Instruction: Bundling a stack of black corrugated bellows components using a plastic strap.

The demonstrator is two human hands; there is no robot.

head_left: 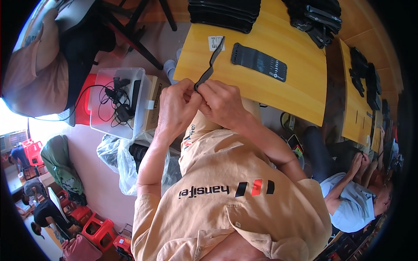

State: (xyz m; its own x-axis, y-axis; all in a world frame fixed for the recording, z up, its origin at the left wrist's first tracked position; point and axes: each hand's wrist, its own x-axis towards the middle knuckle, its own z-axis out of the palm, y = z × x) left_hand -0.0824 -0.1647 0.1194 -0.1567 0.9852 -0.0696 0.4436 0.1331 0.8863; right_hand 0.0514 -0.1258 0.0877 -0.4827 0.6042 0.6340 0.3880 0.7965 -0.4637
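Note:
My left hand (179, 104) and my right hand (223, 101) meet just off the near left edge of the yellow table. Both are closed, fingertips pinching the near end of a narrow black strap (212, 61). From there the strap runs away from me, slightly twisted, over the tabletop. Its gripped end is partly hidden by my fingers. Beyond its far end, a small white printed label (214, 42) lies on the wood. To the right of the strap rests a flat dark panel (260, 62) with pale markings and a row of small shapes.
Black flat pieces are stacked (224, 14) at the table's far edge, with more black straps (315, 19) at far right. Left of my arms stands a clear plastic bin (137, 108) holding black cables, beside a cardboard box (154, 102). Other people sit at left and right.

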